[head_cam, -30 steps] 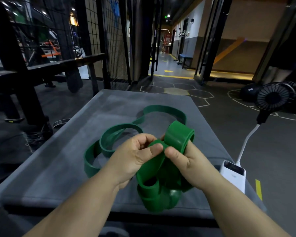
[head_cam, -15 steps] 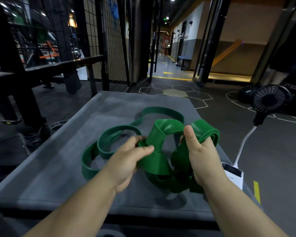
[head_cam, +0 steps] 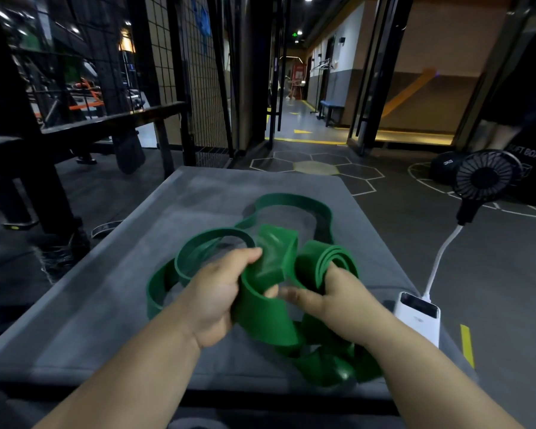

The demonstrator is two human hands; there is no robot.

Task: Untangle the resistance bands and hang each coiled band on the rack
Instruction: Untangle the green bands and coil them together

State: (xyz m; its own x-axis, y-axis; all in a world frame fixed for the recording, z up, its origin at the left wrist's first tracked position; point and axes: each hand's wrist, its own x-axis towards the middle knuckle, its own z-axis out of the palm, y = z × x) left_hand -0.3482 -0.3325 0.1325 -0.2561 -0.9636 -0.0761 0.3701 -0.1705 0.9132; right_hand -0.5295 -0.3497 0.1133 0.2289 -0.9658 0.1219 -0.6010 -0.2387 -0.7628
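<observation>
Left hand (head_cam: 217, 300) and right hand (head_cam: 342, 308) gripping flat, looped green rubber band (head_cam: 260, 314), grey padded bench (head_cam: 106, 305)

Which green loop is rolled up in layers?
The roll in the right hand: layered turns show. The left hand holds a single loop; the far loop lies open on the pad.

Gym: medicine ball (head_cam: 446, 168), marked floor (head_cam: 317, 167)

Bands in the middle of the tabletop

The bands (head_cam: 260, 314) lie on the tabletop (head_cam: 106, 305), held between the left hand (head_cam: 217, 298) and the right hand (head_cam: 338, 305); a power bank (head_cam: 418, 317) sits at the right edge, with a fan (head_cam: 486, 178) behind it.
</observation>
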